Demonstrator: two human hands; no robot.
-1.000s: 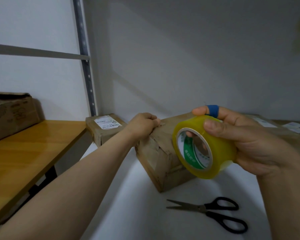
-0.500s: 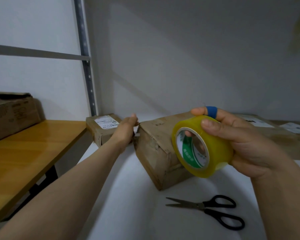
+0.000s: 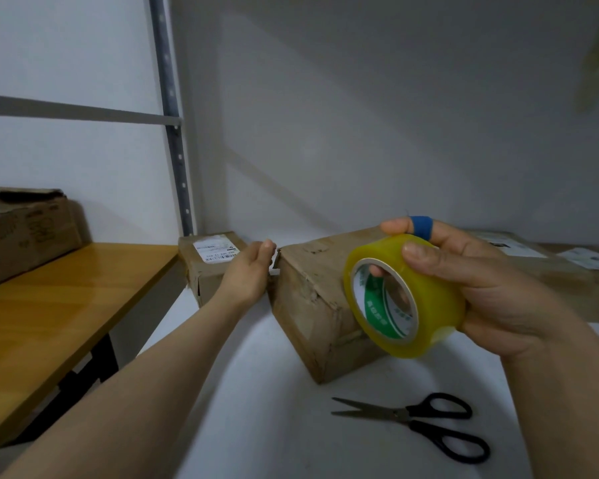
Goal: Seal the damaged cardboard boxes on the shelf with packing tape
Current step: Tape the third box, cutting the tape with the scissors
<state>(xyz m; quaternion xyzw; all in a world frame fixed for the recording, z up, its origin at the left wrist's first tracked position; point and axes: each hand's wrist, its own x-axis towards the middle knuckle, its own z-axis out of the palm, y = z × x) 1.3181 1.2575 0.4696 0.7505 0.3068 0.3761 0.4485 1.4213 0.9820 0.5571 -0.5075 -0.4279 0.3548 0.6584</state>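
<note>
A worn, creased cardboard box [image 3: 312,305] sits on the white shelf [image 3: 256,409] with one corner pointing toward me. My left hand [image 3: 248,274] reaches along its far left side, fingers straight, touching the box's edge. My right hand [image 3: 471,288] grips a yellowish roll of packing tape [image 3: 426,305] in front of the box's right part, thumb on top and a finger through the green-printed core. A blue band wraps one finger.
Black-handled scissors [image 3: 415,418] lie shut on the shelf near me. A small labelled box [image 3: 211,261] stands behind my left hand, and a long flat box [image 3: 567,281] lies at the right. A wooden table [image 3: 49,305] with a carton [image 3: 25,233] is at the left, beyond a metal upright [image 3: 173,133].
My left hand has left the top corner of the worn box, opened its fingers and moved to the box's far left side. The tape roll has barely moved.
</note>
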